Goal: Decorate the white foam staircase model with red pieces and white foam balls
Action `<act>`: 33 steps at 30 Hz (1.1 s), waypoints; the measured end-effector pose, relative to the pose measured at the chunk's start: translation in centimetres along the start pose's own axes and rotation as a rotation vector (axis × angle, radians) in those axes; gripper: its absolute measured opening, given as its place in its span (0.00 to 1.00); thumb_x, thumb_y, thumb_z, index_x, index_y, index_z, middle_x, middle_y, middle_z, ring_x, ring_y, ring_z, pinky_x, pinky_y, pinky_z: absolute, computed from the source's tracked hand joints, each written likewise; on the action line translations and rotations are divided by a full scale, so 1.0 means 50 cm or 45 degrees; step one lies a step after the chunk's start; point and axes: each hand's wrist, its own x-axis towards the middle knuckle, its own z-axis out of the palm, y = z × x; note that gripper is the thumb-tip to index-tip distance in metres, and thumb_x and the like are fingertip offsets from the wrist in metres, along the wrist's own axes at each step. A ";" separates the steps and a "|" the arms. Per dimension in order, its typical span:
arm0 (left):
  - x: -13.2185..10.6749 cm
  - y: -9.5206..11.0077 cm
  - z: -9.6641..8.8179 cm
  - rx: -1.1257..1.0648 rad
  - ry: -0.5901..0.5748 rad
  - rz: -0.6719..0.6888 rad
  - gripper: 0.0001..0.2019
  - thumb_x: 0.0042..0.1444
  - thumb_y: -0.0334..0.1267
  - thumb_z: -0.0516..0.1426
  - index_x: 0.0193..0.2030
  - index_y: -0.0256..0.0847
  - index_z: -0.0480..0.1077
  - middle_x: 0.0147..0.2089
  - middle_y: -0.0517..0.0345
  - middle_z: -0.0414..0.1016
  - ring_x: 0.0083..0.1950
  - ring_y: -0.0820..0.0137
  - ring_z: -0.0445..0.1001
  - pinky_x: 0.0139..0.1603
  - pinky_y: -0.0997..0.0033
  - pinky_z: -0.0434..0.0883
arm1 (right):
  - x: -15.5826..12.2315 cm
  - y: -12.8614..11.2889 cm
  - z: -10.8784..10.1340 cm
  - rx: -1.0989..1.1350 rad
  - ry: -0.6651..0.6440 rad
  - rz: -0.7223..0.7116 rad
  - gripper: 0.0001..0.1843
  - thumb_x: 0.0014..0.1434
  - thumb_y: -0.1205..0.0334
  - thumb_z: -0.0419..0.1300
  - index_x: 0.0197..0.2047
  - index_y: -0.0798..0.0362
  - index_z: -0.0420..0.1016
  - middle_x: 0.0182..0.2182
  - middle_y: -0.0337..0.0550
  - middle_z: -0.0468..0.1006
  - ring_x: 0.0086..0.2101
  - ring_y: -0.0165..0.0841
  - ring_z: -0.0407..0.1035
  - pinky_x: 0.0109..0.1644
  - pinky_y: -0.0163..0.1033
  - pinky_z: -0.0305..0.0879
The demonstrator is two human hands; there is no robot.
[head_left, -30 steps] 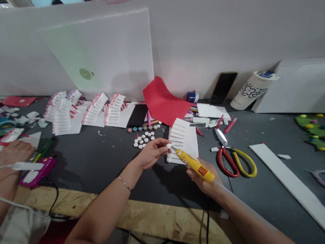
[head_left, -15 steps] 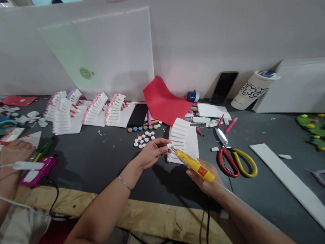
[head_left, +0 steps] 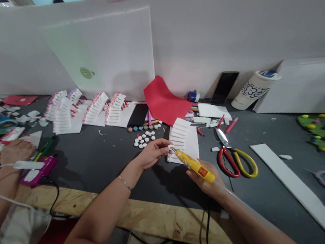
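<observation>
My left hand (head_left: 154, 152) pinches a small white round piece (head_left: 170, 147) between thumb and fingertips. My right hand (head_left: 206, 177) is wrapped around a yellow glue gun (head_left: 194, 165), a long clear glue stick trailing from its back end. The gun's metal nozzle meets the white piece, or sits just beside it. Behind the nozzle stands a white curved, stepped model (head_left: 180, 133) on a white base, partly covered by the gun. Several similar white rounds (head_left: 143, 138) lie loose on the dark table beyond my left hand.
Red-and-yellow-handled scissors (head_left: 230, 155) and a white strip (head_left: 285, 179) lie at right. Finished-looking stepped models (head_left: 92, 111) stand at back left. A red sheet (head_left: 164, 100), phone (head_left: 224, 88) and cup (head_left: 253, 89) line the back. A co-worker's hands (head_left: 16, 153) are at left, near a purple glue gun (head_left: 40, 170).
Almost nothing differs. Both hands, the glue gun and the white piece keep their places, with only a slight shift of the whole view.
</observation>
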 end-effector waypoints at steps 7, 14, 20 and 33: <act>0.003 -0.004 -0.008 -0.012 -0.008 0.031 0.16 0.42 0.38 0.72 0.36 0.35 0.76 0.34 0.58 0.78 0.37 0.74 0.76 0.44 0.73 0.69 | 0.003 0.001 -0.002 0.036 0.016 0.045 0.20 0.66 0.48 0.53 0.25 0.48 0.64 0.19 0.37 0.67 0.20 0.31 0.63 0.26 0.36 0.61; 0.007 -0.004 -0.005 -0.019 0.016 0.057 0.17 0.40 0.40 0.73 0.35 0.35 0.76 0.35 0.59 0.77 0.36 0.76 0.74 0.41 0.74 0.67 | -0.002 0.004 0.003 0.044 -0.039 0.105 0.18 0.64 0.49 0.54 0.26 0.48 0.65 0.20 0.36 0.68 0.21 0.31 0.63 0.25 0.36 0.61; 0.013 0.002 -0.006 -0.005 0.140 0.149 0.17 0.40 0.40 0.73 0.35 0.37 0.76 0.30 0.61 0.75 0.31 0.78 0.71 0.34 0.76 0.63 | -0.010 0.012 0.007 0.150 0.013 0.038 0.15 0.63 0.53 0.57 0.26 0.48 0.65 0.20 0.35 0.66 0.20 0.30 0.62 0.24 0.36 0.60; 0.033 0.000 -0.022 0.938 0.307 0.404 0.08 0.53 0.37 0.61 0.40 0.40 0.75 0.35 0.58 0.75 0.37 0.70 0.71 0.40 0.68 0.68 | -0.010 0.035 0.019 0.429 0.326 0.554 0.21 0.60 0.39 0.58 0.33 0.50 0.70 0.27 0.38 0.72 0.17 0.27 0.64 0.20 0.35 0.64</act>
